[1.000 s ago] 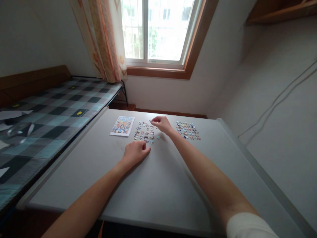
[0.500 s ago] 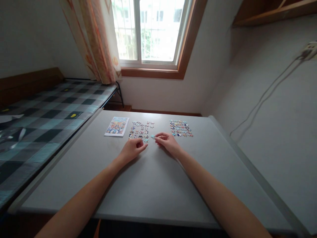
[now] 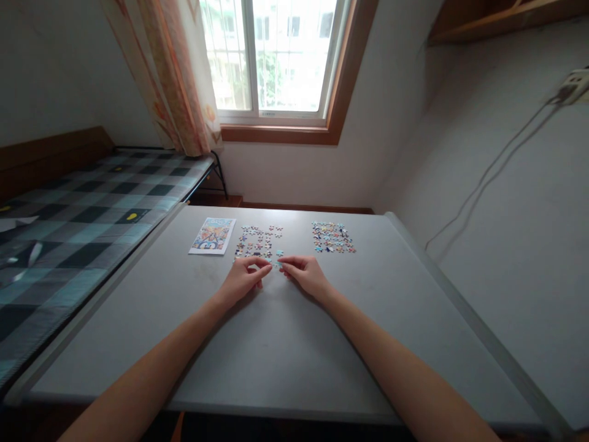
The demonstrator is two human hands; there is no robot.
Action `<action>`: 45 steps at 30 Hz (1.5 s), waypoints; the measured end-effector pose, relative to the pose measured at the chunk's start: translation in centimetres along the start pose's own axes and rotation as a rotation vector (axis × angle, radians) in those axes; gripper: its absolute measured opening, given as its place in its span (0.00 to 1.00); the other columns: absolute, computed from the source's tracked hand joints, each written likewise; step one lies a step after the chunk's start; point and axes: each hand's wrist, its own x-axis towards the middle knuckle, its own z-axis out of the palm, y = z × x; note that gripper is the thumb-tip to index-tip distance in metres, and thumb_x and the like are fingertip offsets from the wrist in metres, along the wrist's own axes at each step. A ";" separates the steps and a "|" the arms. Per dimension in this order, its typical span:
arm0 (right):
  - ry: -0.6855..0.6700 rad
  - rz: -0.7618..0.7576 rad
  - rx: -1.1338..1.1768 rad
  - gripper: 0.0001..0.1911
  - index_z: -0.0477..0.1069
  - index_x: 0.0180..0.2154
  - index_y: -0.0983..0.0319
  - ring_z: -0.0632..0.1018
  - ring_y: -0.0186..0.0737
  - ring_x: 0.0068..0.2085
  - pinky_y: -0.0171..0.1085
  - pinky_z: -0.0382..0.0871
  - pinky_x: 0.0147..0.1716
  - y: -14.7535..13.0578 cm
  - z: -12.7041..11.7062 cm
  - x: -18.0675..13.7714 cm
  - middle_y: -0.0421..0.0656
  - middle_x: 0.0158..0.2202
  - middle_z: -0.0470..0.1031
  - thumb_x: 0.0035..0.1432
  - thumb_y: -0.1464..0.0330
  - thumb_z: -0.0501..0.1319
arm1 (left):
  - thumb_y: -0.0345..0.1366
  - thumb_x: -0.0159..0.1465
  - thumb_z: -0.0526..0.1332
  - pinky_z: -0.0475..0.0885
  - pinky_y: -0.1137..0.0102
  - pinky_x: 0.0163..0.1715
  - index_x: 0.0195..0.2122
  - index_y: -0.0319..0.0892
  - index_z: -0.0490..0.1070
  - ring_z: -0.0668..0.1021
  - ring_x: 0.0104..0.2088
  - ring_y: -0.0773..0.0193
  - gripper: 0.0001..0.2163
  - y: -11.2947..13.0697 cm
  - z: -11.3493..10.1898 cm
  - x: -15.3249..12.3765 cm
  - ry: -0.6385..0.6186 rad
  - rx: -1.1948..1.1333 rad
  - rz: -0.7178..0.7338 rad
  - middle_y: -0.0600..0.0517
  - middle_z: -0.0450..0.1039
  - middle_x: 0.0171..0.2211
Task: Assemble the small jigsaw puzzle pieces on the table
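Observation:
A small light-blue puzzle piece (image 3: 278, 264) sits between the fingertips of both hands, low over the table. My right hand (image 3: 305, 274) pinches it from the right. From the left, thumb and forefinger of my left hand (image 3: 246, 274) close together at its edge; the fingers partly cover it. Just beyond lies another light-blue puzzle piece (image 3: 280, 253). Loose puzzle pieces (image 3: 259, 244) are spread in rows past my left hand, which hides the nearest ones. A second group of puzzle pieces (image 3: 332, 237) lies farther right.
A printed picture sheet (image 3: 213, 236) lies left of the pieces on the grey table (image 3: 285, 344). A bed with a checked cover (image 3: 138, 184) runs along the left. Beyond the table are a window (image 3: 276, 55) and a curtain (image 3: 170, 73); a cable (image 3: 488, 166) hangs on the right wall.
My right hand has let go of one light-blue piece, which stays on the table, and has come nearer to me and left to another. My left fingers have closed toward it. The view shifted slightly.

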 end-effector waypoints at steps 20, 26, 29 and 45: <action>0.040 -0.062 0.012 0.16 0.76 0.37 0.64 0.75 0.35 0.29 0.34 0.67 0.30 0.2 1.0 -0.2 0.44 0.28 0.78 0.49 0.60 0.63 | 0.47 0.53 0.65 0.63 0.78 0.15 0.32 0.38 0.74 0.72 0.19 0.72 0.16 -0.2 -0.3 0.2 0.033 0.035 0.055 0.51 0.73 0.28; 0.046 -0.024 0.042 0.19 0.75 0.39 0.64 0.74 0.34 0.28 0.33 0.65 0.27 0.3 0.9 -0.2 0.44 0.28 0.78 0.48 0.59 0.64 | 0.47 0.52 0.66 0.64 0.77 0.15 0.30 0.38 0.74 0.71 0.17 0.73 0.16 -0.3 -0.2 0.3 0.061 0.013 0.083 0.51 0.73 0.26; 0.059 -0.010 0.060 0.19 0.74 0.39 0.65 0.74 0.34 0.28 0.32 0.65 0.27 0.3 0.9 -0.2 0.45 0.29 0.78 0.47 0.59 0.64 | 0.47 0.52 0.66 0.65 0.77 0.15 0.31 0.38 0.74 0.71 0.17 0.73 0.16 -0.3 -0.2 0.4 0.089 0.010 0.081 0.51 0.74 0.27; 0.168 -0.110 -0.108 0.11 0.75 0.30 0.63 0.73 0.36 0.27 0.35 0.67 0.29 0.4 1.4 -0.5 0.43 0.27 0.76 0.49 0.61 0.63 | 0.46 0.52 0.66 0.66 0.77 0.15 0.31 0.37 0.75 0.70 0.18 0.73 0.15 -0.3 -0.3 0.3 0.119 0.015 0.094 0.50 0.74 0.28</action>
